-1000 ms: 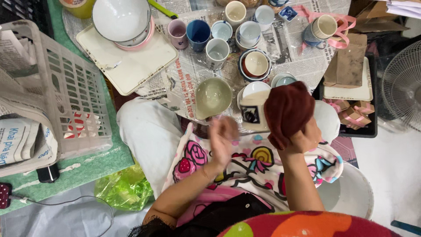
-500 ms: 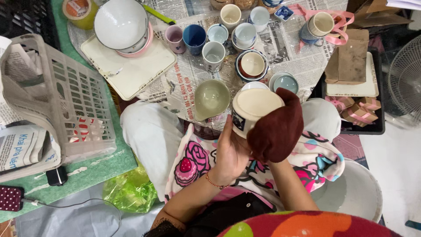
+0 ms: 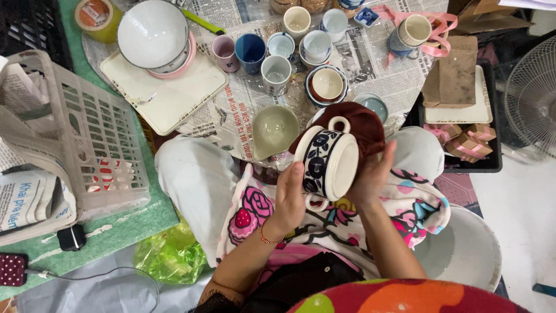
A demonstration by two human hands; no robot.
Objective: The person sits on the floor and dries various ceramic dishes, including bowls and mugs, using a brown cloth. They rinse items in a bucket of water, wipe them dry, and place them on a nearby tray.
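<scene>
Support surface: the floor, covered by a newspaper sheet [image 3: 255,93] at 12 o'clock and a green mat [image 3: 116,229] at 9 o'clock. On the newspaper: a cream tray [image 3: 168,95] (carrying stacked bowls), assorted mugs [image 3: 275,74] and a pale green bowl [image 3: 274,130]. On the mat: a plastic basket [image 3: 87,133], tipped.

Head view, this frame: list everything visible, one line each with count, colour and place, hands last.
Handled pot: one, cream with dark blue flowers, held on its side over the lap.
Cloth: one, dark red, behind the pot.
Small cups: several, pink, blue, white, on the newspaper.
Green bowl: one, pale green, left of the pot.
White bowl: one, upside down on a cream tray.
Basket: one, beige plastic, at left.
Tape roll: one, yellow, top left.
Basin: one, white, lower right.
Fan: one, white, right edge.
Left hand: grips the pot.
Right hand: holds the cloth to the pot.
</scene>
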